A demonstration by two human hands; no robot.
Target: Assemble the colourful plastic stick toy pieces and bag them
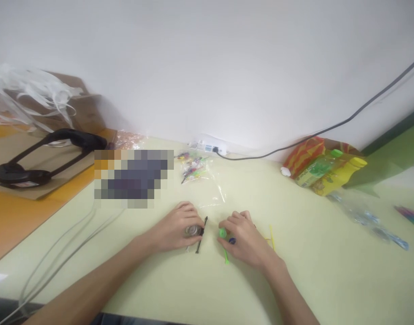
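Note:
My left hand (181,228) is closed low over the table, its thumb and fingers curled round a small clear, round piece (193,230). A thin black plastic stick (202,235) with a pointed tip stands out beside those fingertips. Across a narrow gap, my right hand (241,237) has its thumb and fingers bent round a small green round piece (222,233). A dark blue round piece (232,241) shows by the right thumb. Below it is a green stick (226,258), and a yellow stick (272,237) lies beyond the wrist side. The palms hide other parts.
Clear bags of small coloured parts (192,170) lie ahead, near a white power strip (210,147). A yellow bottle-shaped pack (338,176) and a clear wrapper (369,219) are at right. A black frame (48,158) and pale cables (65,253) are at left.

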